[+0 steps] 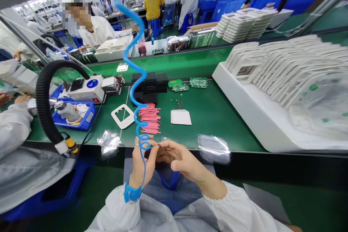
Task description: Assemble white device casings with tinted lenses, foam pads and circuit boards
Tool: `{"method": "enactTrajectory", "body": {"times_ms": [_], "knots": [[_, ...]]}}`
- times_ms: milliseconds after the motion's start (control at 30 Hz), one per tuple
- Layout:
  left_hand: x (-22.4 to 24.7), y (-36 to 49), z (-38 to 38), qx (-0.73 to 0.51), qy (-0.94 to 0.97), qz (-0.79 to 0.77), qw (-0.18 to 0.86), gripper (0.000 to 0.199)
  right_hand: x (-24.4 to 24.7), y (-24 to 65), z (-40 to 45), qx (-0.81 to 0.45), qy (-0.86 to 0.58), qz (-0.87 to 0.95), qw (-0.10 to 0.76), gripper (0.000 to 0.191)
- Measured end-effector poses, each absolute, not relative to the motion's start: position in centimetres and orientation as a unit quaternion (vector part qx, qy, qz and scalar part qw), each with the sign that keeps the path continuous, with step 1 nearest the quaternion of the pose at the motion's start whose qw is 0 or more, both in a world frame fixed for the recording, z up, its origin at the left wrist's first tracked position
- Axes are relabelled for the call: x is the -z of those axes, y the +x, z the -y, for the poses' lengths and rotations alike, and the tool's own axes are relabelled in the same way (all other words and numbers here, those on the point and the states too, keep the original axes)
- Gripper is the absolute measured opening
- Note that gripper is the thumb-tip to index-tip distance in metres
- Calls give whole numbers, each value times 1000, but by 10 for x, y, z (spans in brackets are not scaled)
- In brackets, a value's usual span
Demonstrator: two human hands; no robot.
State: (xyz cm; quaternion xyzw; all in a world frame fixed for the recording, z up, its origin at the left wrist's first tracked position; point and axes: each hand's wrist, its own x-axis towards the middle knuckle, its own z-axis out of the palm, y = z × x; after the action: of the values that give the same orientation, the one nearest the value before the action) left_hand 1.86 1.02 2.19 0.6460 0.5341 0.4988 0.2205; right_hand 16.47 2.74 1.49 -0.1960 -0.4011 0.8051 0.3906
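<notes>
So the left hand [139, 166], blue band [132, 192] on the wrist, has its grip pinched, thumb to fingertip, on one end of a thin dark strip [166, 150]. Right hand [186, 161] is half curled round the other end, can't tell if that grip's got hold. Strip's just off the counter [212, 112] edge, below the pink sticks [152, 117] and white pads [181, 117].

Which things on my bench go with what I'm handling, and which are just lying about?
Probably in the job:
- thin strand in your left hand
- pink strips
- white square pad
- circuit boards

Apparently just lying about:
- silvery bottle in the blue tray
- crumpled clear plastic
</notes>
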Motion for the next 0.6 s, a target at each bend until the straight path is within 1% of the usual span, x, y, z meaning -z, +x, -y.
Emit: {"method": "enactTrajectory", "body": {"times_ms": [100,167,233,300,433,500,600], "knots": [[-22,19,-10,-492,643,-537,237,10,-12,163,-26,-794,-212,410,397,56],[-20,20,-8,-489,643,-529,260,12,-10,163,-26,-769,-245,414,421,56],[-17,22,-5,-499,627,-524,287,11,-9,163,-27,-747,-271,418,441,56],[-14,24,-2,-520,595,-531,304,9,-10,163,-28,-746,-267,422,441,57],[-9,26,3,-514,588,-545,305,28,-10,162,-28,-753,-257,420,436,55],[-8,24,3,-505,602,-542,299,31,-9,161,-27,-755,-258,415,437,55],[-8,23,1,-513,601,-540,290,30,-7,158,-25,-765,-245,407,434,56]]}}
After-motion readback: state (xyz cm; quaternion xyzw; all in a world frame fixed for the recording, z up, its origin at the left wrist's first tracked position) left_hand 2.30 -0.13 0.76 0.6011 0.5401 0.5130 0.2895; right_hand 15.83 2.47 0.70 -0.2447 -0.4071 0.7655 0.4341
